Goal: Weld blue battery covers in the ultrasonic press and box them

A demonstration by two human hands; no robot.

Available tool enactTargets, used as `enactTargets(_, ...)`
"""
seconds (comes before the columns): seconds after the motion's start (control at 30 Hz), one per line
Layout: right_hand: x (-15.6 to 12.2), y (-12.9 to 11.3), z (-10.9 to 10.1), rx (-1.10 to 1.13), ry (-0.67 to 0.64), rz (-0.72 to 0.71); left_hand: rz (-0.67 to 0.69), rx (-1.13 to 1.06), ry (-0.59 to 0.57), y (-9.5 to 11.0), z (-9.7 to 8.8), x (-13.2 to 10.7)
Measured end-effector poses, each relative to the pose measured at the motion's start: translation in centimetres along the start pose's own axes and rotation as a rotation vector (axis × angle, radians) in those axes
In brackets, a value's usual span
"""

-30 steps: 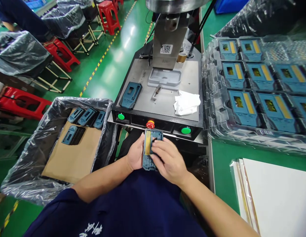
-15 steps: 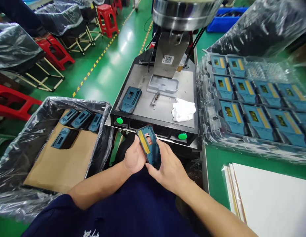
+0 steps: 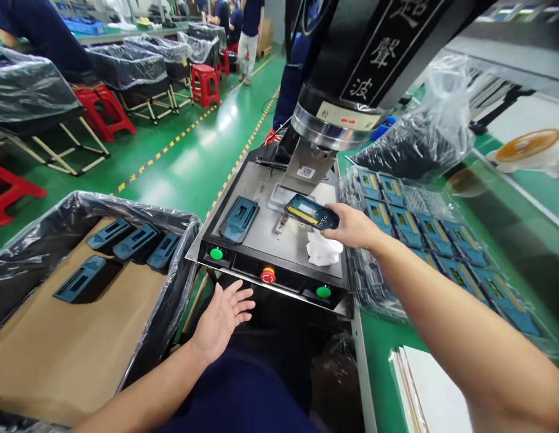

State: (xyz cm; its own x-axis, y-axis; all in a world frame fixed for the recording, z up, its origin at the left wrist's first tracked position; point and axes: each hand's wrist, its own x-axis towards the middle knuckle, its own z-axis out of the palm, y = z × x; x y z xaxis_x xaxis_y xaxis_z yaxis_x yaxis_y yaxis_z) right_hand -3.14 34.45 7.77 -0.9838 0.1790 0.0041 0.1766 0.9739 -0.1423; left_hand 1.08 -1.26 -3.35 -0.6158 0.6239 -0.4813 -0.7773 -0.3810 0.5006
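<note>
My right hand [image 3: 347, 225] grips one end of a dark teal plastic housing [image 3: 322, 218] with a yellow strip and a window opening. The housing is tilted above the metal plate of the press [image 3: 265, 240], by the grey fixture [image 3: 279, 196], which it partly hides. My left hand [image 3: 223, 316] is empty, palm up and fingers spread, in front of the press's front panel. A second teal housing [image 3: 240, 219] lies on the plate's left side. Over the fixture hangs the metal press horn [image 3: 304, 165]. A crumpled white cloth [image 3: 323, 249] rests at the plate's right.
Left stands a plastic-lined bin [image 3: 139, 361] with cardboard and several housings. A clear tray [image 3: 358, 288] of housings lies right, white sheets [image 3: 435, 391] nearer me. The front panel carries a red stop button [image 3: 267, 275] and green buttons [image 3: 323, 291]. People are in the background.
My right hand has carried the housing forward and up over the plate, near the fixture. My left hand has let go of it and opened lower left. The view has tilted up.
</note>
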Motion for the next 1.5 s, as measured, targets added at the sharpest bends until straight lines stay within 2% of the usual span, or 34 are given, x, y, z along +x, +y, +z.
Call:
enactTargets(0.1, 3.4, 0.8, 0.0, 0.027, -0.041, 0.038, 0.004, -0.002, 0.029, 0.5, -0.7, -0.3)
enactTargets(0.27, 8.0, 1.5, 1.1, 0.104, -0.127, 0.021, 0.019, -0.013, 0.067, 0.9, -1.9, -0.5)
enactTargets(0.37, 9.7, 1.8, 1.7, 0.094, -0.182, 0.018, 0.026, -0.026, 0.098, 1.1, -2.5, -0.4)
enactTargets(0.47, 10.5, 2.4, 2.1, 0.084, -0.175, 0.002, 0.035, -0.033, 0.111, 1.3, -2.8, -0.2)
enactTargets(0.67, 10.4, 3.1, 4.2, 0.088, -0.107, -0.065, 0.03, -0.03, 0.115, 1.4, -3.1, 0.5)
enactTargets(0.9, 9.4, 1.6, 7.7, 0.059, 0.119, -0.077, 0.009, -0.021, 0.109, 0.7, -2.7, 0.9)
enactTargets(1.0, 8.9, 0.3, 8.2, 0.055, 0.185, -0.077, 0.021, -0.008, 0.115, 0.5, -2.3, 0.7)
enactTargets(1.13, 8.6, -1.2, 8.6, 0.07, 0.207, -0.156, 0.035, 0.01, 0.16, 0.6, -2.5, 0.6)
enactTargets(1.27, 9.0, -1.9, 9.0, 0.062, 0.231, -0.157, 0.076, 0.061, 0.191, 0.9, -2.9, 0.6)
enactTargets(1.37, 9.2, -1.9, 9.2, 0.043, 0.227, -0.139, 0.177, 0.229, 0.188, 1.1, -2.6, 0.8)
enactTargets(1.5, 8.1, -1.9, 9.4, 0.027, 0.266, -0.113, 0.447, 0.769, 0.18, 1.6, -1.9, 1.4)
